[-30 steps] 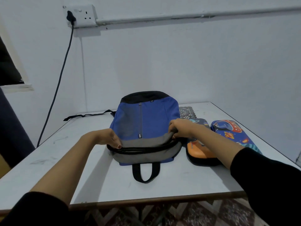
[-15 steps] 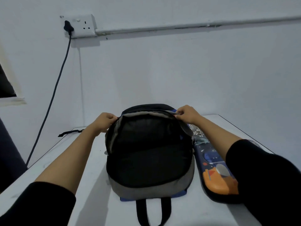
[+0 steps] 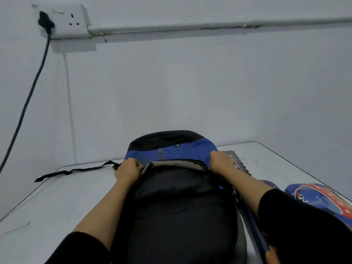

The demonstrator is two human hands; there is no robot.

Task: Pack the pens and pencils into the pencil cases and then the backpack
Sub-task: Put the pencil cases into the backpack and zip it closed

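A blue, grey and black backpack (image 3: 171, 151) lies on the white table (image 3: 57, 202), its main compartment held wide so the black lining (image 3: 181, 210) faces me. My left hand (image 3: 128, 168) grips the left edge of the opening. My right hand (image 3: 221, 161) grips the right edge. A dark blue pencil case with orange print (image 3: 257, 231) lies along the bag's right side, mostly hidden under my right arm. A second, blue and red pencil case (image 3: 316, 195) lies further right. No loose pens or pencils show.
A dark patterned mat (image 3: 239, 163) lies behind my right hand. A black strap (image 3: 72, 171) trails left from the bag. A wall socket (image 3: 62, 20) with a black cable (image 3: 26, 103) sits up left, close behind the table.
The backpack's opening has been pulled wider and lower towards me. Both hands moved down with its edges; the blue front of the bag shows again behind them. The camera moved closer.
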